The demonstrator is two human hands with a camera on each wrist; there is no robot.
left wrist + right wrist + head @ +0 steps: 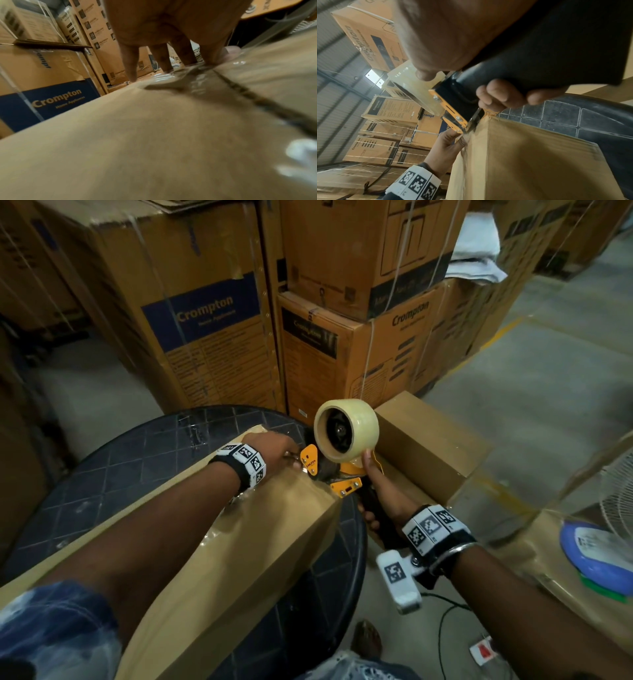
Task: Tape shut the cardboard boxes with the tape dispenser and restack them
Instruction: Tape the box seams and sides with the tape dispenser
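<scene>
Item: long cardboard box [246, 542], lying across the round dark worktop [102, 467]; clear tape already runs along its top seam. Tape dispenser [342, 470] sits at the box's far end, its blade edge against the corner. Right hand [376, 501] is wrapped round the black handle, thumb up against the tape roll [356, 429]. Left hand [274, 446], fingers straight, presses the tape flat beside the dispenser. Step, by my reading: finishing this strip (the cut). Next calls for a tilt to sever, then smoothing the tail down.
</scene>
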